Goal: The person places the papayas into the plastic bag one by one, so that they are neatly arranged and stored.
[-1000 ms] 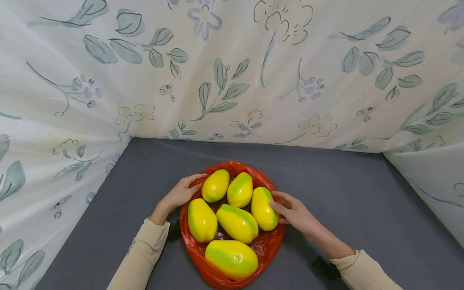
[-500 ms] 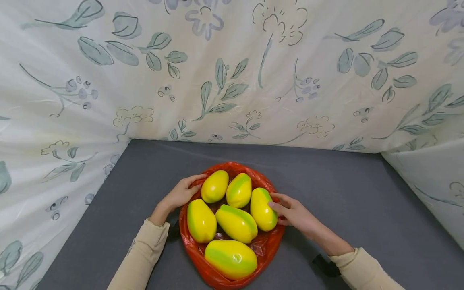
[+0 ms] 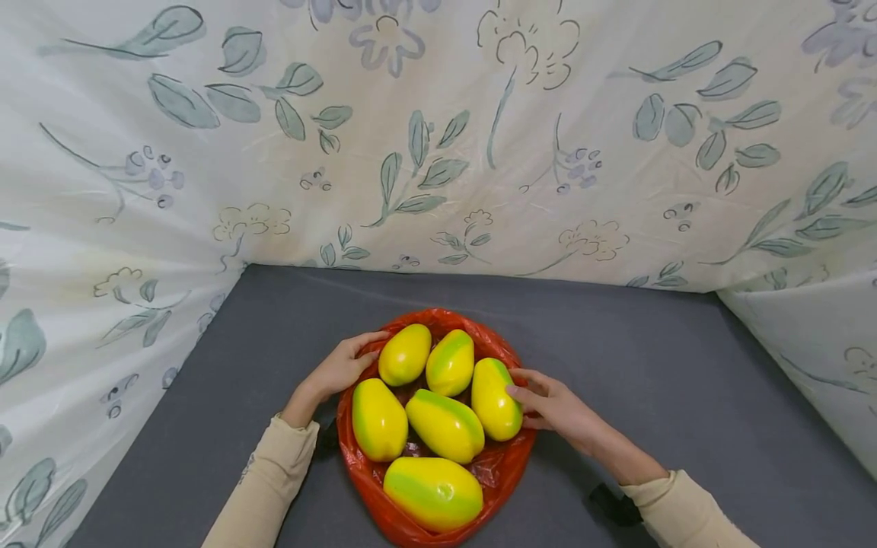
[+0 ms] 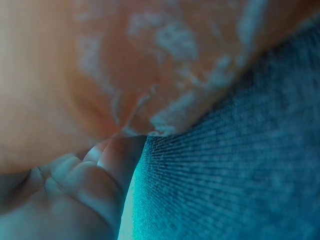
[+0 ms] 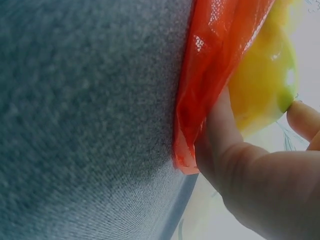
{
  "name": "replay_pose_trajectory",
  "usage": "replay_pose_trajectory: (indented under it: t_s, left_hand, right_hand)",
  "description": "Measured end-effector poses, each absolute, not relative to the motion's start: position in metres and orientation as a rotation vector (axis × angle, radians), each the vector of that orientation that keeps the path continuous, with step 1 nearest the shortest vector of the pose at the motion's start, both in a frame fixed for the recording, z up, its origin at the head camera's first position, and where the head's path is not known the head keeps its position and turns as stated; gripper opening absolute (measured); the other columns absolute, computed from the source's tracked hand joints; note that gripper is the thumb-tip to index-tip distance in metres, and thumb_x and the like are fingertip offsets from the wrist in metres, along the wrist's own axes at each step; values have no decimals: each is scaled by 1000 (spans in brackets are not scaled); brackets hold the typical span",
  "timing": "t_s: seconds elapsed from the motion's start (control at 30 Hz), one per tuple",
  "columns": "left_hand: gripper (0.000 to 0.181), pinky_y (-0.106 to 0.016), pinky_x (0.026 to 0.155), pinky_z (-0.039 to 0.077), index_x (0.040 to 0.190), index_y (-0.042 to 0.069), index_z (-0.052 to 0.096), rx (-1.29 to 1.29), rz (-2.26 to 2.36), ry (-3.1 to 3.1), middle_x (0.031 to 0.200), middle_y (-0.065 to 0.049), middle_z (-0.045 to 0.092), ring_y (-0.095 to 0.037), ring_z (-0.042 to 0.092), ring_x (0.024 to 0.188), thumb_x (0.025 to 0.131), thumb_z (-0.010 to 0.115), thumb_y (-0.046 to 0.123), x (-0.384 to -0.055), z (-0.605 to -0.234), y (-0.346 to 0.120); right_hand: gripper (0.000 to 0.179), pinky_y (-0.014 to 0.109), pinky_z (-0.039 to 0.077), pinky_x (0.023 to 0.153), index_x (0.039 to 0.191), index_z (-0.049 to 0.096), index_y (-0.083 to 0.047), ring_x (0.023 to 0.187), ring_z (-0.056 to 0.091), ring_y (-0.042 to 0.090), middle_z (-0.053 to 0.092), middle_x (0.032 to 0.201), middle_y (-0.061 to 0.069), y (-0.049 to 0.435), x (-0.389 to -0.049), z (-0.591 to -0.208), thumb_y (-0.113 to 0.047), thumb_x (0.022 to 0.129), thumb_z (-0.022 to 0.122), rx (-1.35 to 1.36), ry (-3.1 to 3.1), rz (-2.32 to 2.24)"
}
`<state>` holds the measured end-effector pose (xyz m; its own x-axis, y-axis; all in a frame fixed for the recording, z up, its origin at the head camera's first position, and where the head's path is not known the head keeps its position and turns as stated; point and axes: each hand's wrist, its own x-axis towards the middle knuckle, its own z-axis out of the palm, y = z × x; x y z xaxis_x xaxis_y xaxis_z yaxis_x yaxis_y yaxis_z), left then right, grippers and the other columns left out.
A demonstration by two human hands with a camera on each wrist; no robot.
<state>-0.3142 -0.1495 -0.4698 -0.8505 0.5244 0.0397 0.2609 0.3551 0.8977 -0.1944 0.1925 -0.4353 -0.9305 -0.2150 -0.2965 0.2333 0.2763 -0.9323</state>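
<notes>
A red plastic bag (image 3: 433,538), its mouth rolled open into a round rim, rests on the grey cloth. Several glossy yellow-green papayas lie in it, one at the front (image 3: 433,493) and another in the middle (image 3: 445,426). My left hand (image 3: 342,365) grips the bag's left rim, thumb on the inner side. My right hand (image 3: 558,407) holds the rightmost papaya (image 3: 495,399). In the right wrist view its thumb touches that papaya (image 5: 262,75), and a finger reaches between fruit and red plastic (image 5: 210,65). The left wrist view is blurred, with part of the hand (image 4: 75,195) showing.
Grey cloth (image 3: 617,342) covers the surface around the bag. A white floral curtain (image 3: 425,137) hangs at the back and along both sides. Black bands lie at both wrists, one clearly at the right wrist (image 3: 615,504).
The bag and its papayas have shifted very slightly left and down in the head view. Both hands keep their places on the bag and the papaya.
</notes>
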Motion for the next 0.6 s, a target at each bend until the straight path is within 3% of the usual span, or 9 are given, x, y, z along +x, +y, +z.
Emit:
replay_pose_trajectory:
  t_s: [0.3,0.6]
  left_hand:
    - [43,-45,96,43,143,1,42,718,1506,2350,142,-23,41,-34,46,122,101,46,5,-315,-473,-151]
    - [43,-40,90,49,143,1,40,743,1528,2308,139,-24,43,-36,50,118,101,46,7,-314,-472,-168]
  right_hand:
    - [65,40,50,86,144,36,-3,102,57,24,49,131,18,192,-193,-438,-45,97,51,119,2280,-1685]
    - [64,42,50,86,141,39,0,104,56,26,52,124,16,198,-191,-438,-45,97,50,54,2306,-1680]
